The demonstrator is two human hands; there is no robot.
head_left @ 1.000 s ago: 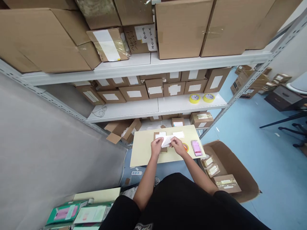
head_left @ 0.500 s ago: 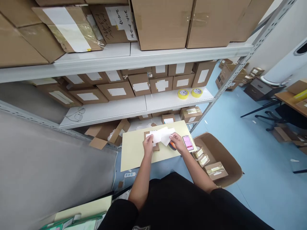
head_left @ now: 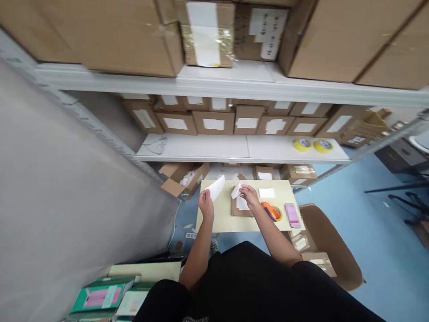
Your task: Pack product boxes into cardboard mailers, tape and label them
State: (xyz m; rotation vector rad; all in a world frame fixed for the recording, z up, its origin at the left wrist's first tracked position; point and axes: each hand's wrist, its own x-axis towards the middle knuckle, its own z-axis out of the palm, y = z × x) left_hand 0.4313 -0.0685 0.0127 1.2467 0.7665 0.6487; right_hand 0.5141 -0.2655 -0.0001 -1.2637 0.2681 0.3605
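My left hand pinches a white sheet of paper over the left part of a pale yellow tabletop. A smaller white paper piece is between the fingers of my right hand, its edge curled up. Beneath that hand a small cardboard box with a white label on top lies on the tabletop. Right of it are an orange tape dispenser with yellow tape and a white slip of paper. A pink-screened phone rests near the right edge.
Shelves ahead hold labelled cardboard boxes and two yellow tape rolls. An open carton sits at the lower left. A large cardboard bin with small parcels stands right. Green packages lie bottom left.
My hands, close together with the white papers before, are now apart, each with a paper. A white slip now shows right of my right hand. The view has turned left.
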